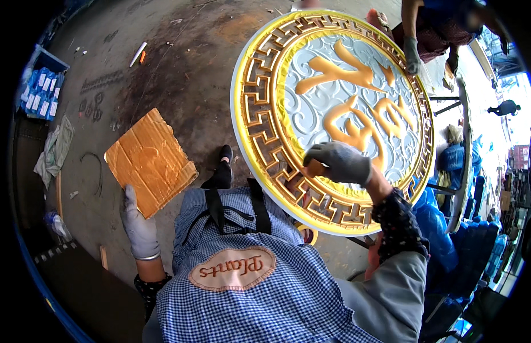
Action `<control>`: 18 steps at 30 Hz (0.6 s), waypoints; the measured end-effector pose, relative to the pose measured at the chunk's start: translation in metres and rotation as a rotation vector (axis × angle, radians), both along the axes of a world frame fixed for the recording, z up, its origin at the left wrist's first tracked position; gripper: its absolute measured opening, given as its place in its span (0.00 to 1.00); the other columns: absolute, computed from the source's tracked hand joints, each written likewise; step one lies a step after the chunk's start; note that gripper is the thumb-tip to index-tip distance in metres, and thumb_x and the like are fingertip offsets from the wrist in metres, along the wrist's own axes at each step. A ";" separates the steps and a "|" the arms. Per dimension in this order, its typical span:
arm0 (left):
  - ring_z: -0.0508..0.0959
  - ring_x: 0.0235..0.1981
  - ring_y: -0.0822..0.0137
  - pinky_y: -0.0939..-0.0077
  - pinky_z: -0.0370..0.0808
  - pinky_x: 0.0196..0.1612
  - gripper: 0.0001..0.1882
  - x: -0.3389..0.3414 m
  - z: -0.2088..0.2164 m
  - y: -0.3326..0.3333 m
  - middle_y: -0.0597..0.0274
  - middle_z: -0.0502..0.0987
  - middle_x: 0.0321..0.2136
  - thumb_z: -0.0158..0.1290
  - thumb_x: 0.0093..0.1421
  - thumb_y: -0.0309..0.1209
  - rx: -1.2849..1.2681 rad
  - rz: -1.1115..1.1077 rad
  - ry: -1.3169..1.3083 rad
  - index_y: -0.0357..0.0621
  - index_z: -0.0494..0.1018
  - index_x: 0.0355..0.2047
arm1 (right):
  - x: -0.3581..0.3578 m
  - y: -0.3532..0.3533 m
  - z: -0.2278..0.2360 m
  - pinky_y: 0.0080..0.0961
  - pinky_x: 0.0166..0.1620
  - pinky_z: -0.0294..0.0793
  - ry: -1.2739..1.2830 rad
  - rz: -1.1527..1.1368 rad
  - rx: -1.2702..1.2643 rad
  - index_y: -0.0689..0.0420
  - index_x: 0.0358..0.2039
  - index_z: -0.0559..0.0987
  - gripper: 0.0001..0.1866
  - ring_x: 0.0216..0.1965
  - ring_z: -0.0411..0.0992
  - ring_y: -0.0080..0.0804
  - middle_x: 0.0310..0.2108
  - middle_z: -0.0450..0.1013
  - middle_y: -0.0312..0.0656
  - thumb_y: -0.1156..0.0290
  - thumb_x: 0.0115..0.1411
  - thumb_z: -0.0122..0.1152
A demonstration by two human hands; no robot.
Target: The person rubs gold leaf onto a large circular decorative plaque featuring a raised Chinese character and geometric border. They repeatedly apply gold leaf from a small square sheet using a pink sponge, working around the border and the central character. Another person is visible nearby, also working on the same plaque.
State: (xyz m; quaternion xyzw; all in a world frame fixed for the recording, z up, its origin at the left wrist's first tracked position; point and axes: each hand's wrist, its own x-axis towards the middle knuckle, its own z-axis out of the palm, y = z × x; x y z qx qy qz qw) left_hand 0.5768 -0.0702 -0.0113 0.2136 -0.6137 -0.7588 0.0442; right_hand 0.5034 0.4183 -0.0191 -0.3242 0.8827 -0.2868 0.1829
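Far left: blue crate (51, 58) of wrapped packs (43, 94), partly lost in the dark rim. Next, gloved left hand (140, 226), gripping the lower corner of an orange-stained cardboard piece (150, 163) over the floor; some fingers hidden beneath it. Checked apron (242, 303) cut off below. Hands well apart. Centre to right: large round panel (304, 119), yellow-edged with gold fretwork, raised orange shapes on pale blue. Gloved right hand (342, 163) above its near part, fingers closed on a small brown block (315, 168), mostly covered; cannot tell whether block touches panel. Upper right: co-worker's gloved hand (412, 55) at the far rim, grip unclear, body cropped. Far right: blue plastic (434, 220), background washed out by glare.
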 end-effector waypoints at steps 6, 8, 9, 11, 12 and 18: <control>0.70 0.64 0.62 0.67 0.67 0.66 0.26 0.000 -0.001 -0.002 0.52 0.67 0.65 0.43 0.77 0.36 -0.056 0.006 0.007 0.34 0.58 0.69 | 0.008 -0.003 -0.017 0.43 0.42 0.77 -0.045 0.065 0.066 0.53 0.41 0.82 0.15 0.40 0.77 0.52 0.35 0.79 0.46 0.70 0.52 0.68; 0.70 0.64 0.62 0.66 0.67 0.66 0.29 -0.001 0.005 0.002 0.53 0.67 0.65 0.43 0.77 0.40 0.066 0.042 -0.014 0.34 0.58 0.70 | 0.023 0.013 -0.015 0.43 0.43 0.76 -0.195 0.141 0.015 0.48 0.41 0.82 0.15 0.39 0.77 0.50 0.34 0.79 0.42 0.72 0.50 0.66; 0.70 0.64 0.62 0.66 0.67 0.66 0.30 -0.001 0.008 0.002 0.54 0.67 0.65 0.43 0.77 0.42 0.125 0.062 -0.024 0.34 0.57 0.70 | 0.034 0.021 -0.014 0.43 0.42 0.76 -0.235 0.134 0.167 0.47 0.41 0.83 0.16 0.39 0.78 0.49 0.35 0.79 0.42 0.72 0.49 0.67; 0.68 0.65 0.62 0.66 0.67 0.66 0.33 -0.003 0.000 0.000 0.54 0.66 0.66 0.44 0.76 0.47 0.095 0.017 -0.010 0.34 0.56 0.71 | 0.048 0.032 -0.005 0.42 0.40 0.76 -0.312 0.143 0.426 0.47 0.38 0.83 0.14 0.37 0.79 0.49 0.33 0.80 0.42 0.66 0.48 0.70; 0.68 0.66 0.62 0.65 0.67 0.66 0.35 -0.004 -0.003 -0.001 0.54 0.65 0.67 0.44 0.75 0.49 0.077 -0.001 -0.002 0.34 0.55 0.71 | 0.048 0.035 -0.001 0.41 0.37 0.77 -0.349 0.169 0.523 0.48 0.36 0.83 0.13 0.35 0.79 0.50 0.30 0.80 0.44 0.60 0.49 0.72; 0.68 0.65 0.61 0.65 0.68 0.66 0.35 -0.009 0.007 0.006 0.54 0.65 0.67 0.43 0.76 0.49 0.017 -0.019 -0.047 0.35 0.55 0.71 | 0.026 0.005 -0.002 0.45 0.43 0.77 -0.185 0.010 0.109 0.58 0.40 0.80 0.19 0.41 0.78 0.54 0.36 0.79 0.50 0.69 0.46 0.71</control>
